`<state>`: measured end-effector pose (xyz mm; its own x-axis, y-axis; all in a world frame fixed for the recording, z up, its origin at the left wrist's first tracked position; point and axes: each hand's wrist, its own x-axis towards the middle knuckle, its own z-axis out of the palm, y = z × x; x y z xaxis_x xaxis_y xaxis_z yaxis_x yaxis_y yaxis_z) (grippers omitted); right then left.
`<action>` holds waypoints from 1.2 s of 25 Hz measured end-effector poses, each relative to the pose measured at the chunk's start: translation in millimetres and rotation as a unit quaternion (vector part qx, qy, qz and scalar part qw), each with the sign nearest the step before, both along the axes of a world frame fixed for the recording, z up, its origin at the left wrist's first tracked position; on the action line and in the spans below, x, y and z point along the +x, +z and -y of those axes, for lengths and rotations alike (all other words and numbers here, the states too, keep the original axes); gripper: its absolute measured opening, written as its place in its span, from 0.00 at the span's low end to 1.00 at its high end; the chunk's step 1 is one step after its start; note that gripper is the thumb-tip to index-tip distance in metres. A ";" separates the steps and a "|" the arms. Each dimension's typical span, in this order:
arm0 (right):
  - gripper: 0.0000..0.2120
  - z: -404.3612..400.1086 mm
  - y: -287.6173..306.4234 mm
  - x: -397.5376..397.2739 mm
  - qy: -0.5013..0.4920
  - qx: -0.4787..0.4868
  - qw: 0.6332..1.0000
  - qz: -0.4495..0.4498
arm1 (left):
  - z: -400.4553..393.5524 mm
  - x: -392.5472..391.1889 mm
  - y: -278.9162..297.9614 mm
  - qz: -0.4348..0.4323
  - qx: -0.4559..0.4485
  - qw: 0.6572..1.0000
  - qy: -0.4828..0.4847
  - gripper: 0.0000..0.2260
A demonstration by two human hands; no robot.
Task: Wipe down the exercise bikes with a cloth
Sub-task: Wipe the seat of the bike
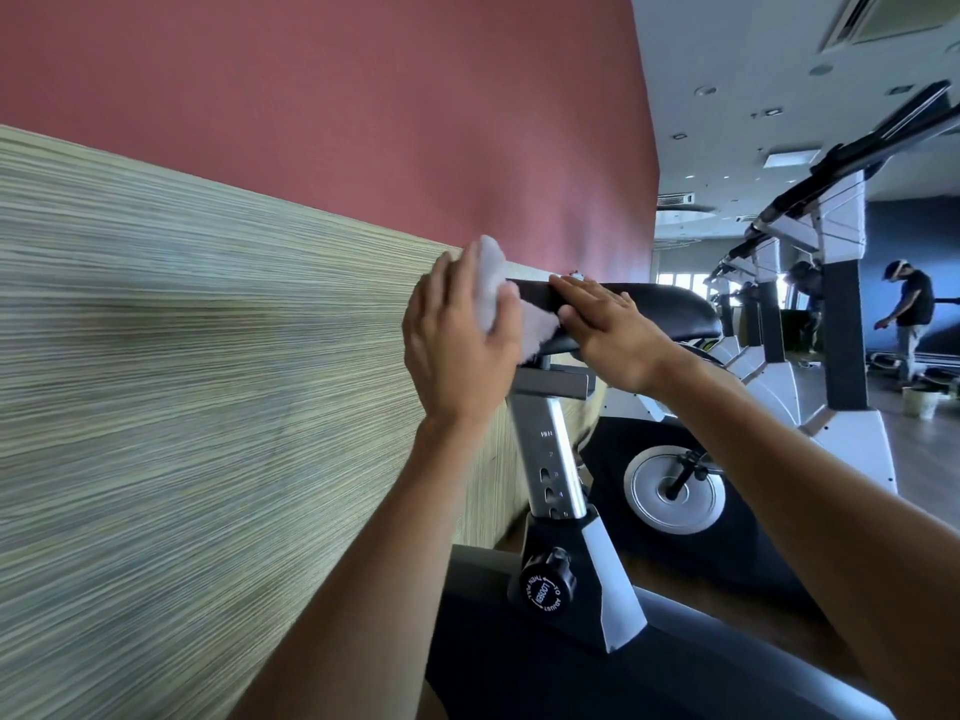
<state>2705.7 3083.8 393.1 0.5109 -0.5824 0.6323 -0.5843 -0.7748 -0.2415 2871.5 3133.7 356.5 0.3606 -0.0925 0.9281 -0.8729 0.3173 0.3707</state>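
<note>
Pressing a white cloth (496, 304) against the rear end of a black saddle (644, 311), the left hand (460, 350) had its fingers wrapped loosely over the cloth, holding it between palm and saddle edge. The cloth bunched above the fingertips and hung down in a fold under the saddle's end. The right hand (610, 337) lay flat on the saddle just beside the cloth, fingers straight and spread, gripping nothing. Both forearms reached up from the bottom of the view.

The saddle sat on a silver post (553, 459) marked with adjustment holes, which rose out of a black and white frame (608, 589). A black knob (545, 584) with white lettering stuck out of the frame below the post. Ahead of the post a silver flywheel (675, 491) with a black crank showed low down, standing on a dark mat (613, 459).

A wall (363, 122) ran close along the left, red above and striped wood panel (182, 381) below. More bikes (810, 252) stood in a row to the right, receding toward the far end of the room. Well apart from them, a person (911, 319) in dark clothes stood bent forward near the far wall, with a small bucket (919, 400) on the floor close by.
</note>
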 end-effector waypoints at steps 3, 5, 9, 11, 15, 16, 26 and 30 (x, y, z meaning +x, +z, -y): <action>0.22 5.0 6.4 0.0 0.018 0.010 1.000 0.008 | 3.3 25.3 4.0 0.108 0.016 0.991 -0.072 0.22; 0.21 6.2 13.9 6.9 0.050 0.035 0.997 0.041 | 12.0 41.0 22.4 -0.041 0.062 0.976 -0.203 0.20; 0.20 13.5 50.3 38.7 0.061 0.110 0.992 0.015 | 21.3 55.0 42.8 -0.223 0.137 0.922 -0.287 0.23; 0.22 20.5 63.7 57.1 0.039 0.173 0.984 0.006 | 11.7 40.4 33.4 -0.205 0.132 0.942 -0.232 0.23; 0.38 26.8 63.2 76.2 -0.039 0.153 0.981 -0.109 | 9.9 41.0 51.2 -0.151 0.171 0.952 -0.201 0.22; 0.40 25.5 64.2 80.0 -0.069 0.158 0.976 -0.135 | 23.6 56.0 66.6 -0.140 0.238 0.939 -0.205 0.19; 0.31 12.8 79.1 105.3 -0.214 0.267 0.930 -0.138 | 19.0 61.5 103.4 -0.200 0.462 0.838 -0.209 0.33; 0.32 9.3 74.4 109.6 -0.256 0.264 0.929 -0.041 | 85.8 86.6 120.1 -0.143 0.543 0.795 -0.231 0.27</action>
<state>2815.2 3074.5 467.4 0.1145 -0.9805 0.1596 -0.8770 -0.1752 -0.4474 2958.1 3047.9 476.6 0.2366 -0.9667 0.0975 -0.5868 -0.0622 0.8074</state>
